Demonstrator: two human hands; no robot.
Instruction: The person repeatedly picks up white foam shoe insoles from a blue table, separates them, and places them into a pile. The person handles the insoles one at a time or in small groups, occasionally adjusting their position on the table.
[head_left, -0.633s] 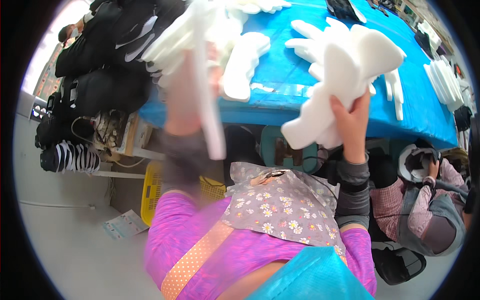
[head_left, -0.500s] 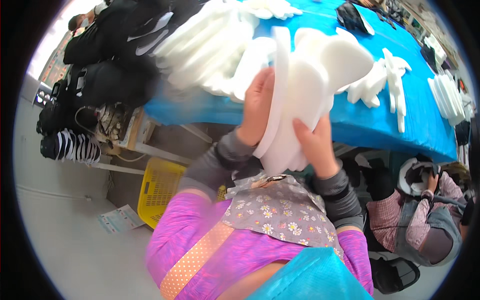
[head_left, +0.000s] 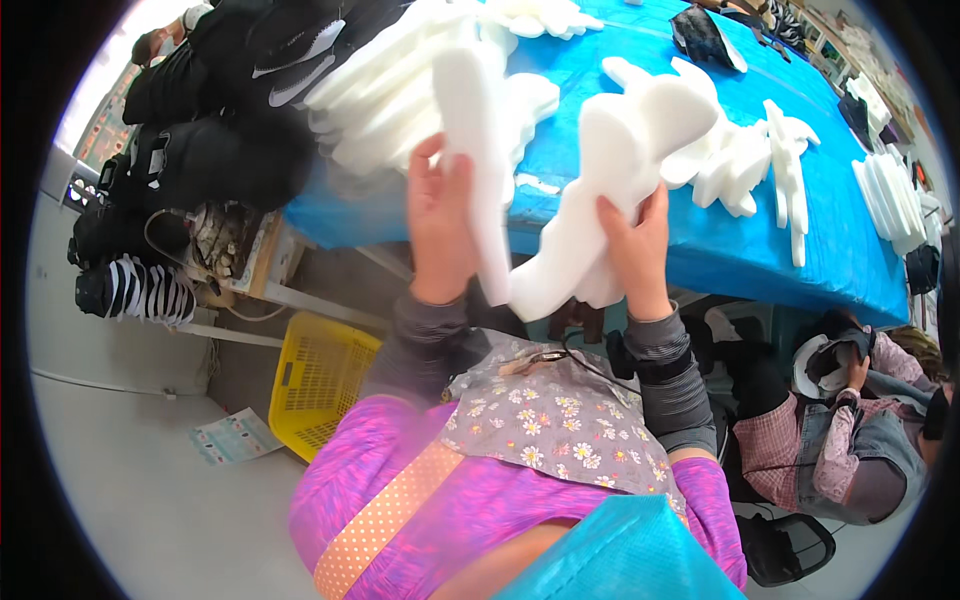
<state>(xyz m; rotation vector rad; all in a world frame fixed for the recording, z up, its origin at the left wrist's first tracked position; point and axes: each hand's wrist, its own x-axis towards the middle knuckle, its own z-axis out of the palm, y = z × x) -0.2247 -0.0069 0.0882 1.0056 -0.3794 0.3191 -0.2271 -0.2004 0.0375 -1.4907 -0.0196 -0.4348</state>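
Observation:
My left hand (head_left: pixel 443 230) is closed around one long white foam insole (head_left: pixel 472 140), held nearly upright with its edge toward me. A fanned bunch of several white foam insoles (head_left: pixel 610 150) is gripped in my right hand (head_left: pixel 637 245), thumb on the near face. The two lots stand apart in a V, and their lower ends meet or nearly meet above my lap. Behind the left one, a big heap of white foam insoles (head_left: pixel 375 120) lies on the blue-covered table (head_left: pixel 700 262).
More white foam pieces (head_left: pixel 735 175) lie right on the table, with a stack (head_left: pixel 888 200) farther right. Black goods (head_left: pixel 215 165) are piled at left. A yellow basket (head_left: pixel 320 385) stands below on the floor. A co-worker (head_left: pixel 840 430) sits at right, holding a black-and-white item.
My left hand has moved left, drawing one insole away from the bunch and opening a gap at the top. My right hand still holds the rest, roughly in place.

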